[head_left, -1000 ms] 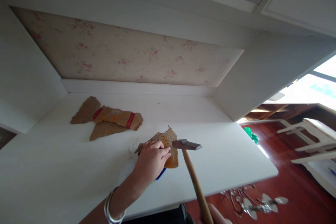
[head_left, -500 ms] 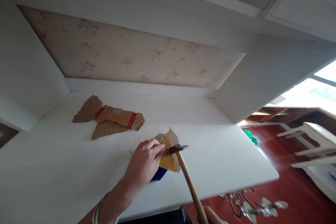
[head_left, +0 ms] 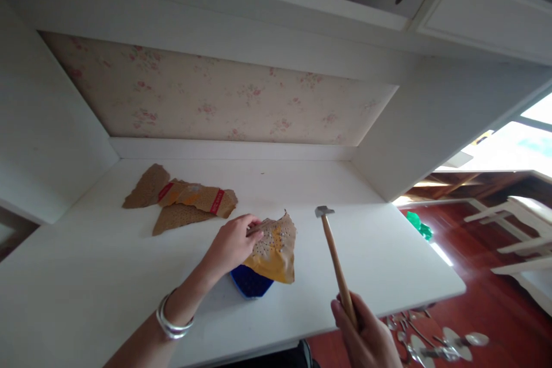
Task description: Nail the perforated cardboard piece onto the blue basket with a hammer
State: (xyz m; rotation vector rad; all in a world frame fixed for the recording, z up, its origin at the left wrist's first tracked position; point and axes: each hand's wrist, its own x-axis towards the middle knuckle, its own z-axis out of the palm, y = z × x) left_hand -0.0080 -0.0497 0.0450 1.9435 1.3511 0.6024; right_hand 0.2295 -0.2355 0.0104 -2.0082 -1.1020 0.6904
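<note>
My left hand (head_left: 230, 243) pinches the left edge of a torn piece of cardboard (head_left: 275, 247), brown and orange and dotted with small holes, on the white desk (head_left: 366, 253). Under the cardboard lies a blue object (head_left: 249, 282). My right hand (head_left: 367, 336) grips the wooden handle of a hammer (head_left: 334, 259). Its metal head is raised to the right of the cardboard and clear of it. A silver bangle sits on my left wrist.
More torn cardboard pieces (head_left: 183, 200) with red tape lie at the back left of the desk. Floral wallpaper backs the desk, with a shelf and cabinets above. On the red wooden floor lie a metal fixture (head_left: 435, 342), a green thing (head_left: 419, 224) and white furniture at right.
The hammer head was down on the cardboard half a second ago; it has lifted and swung right. My left hand has slid to the cardboard's left edge, uncovering the blue object.
</note>
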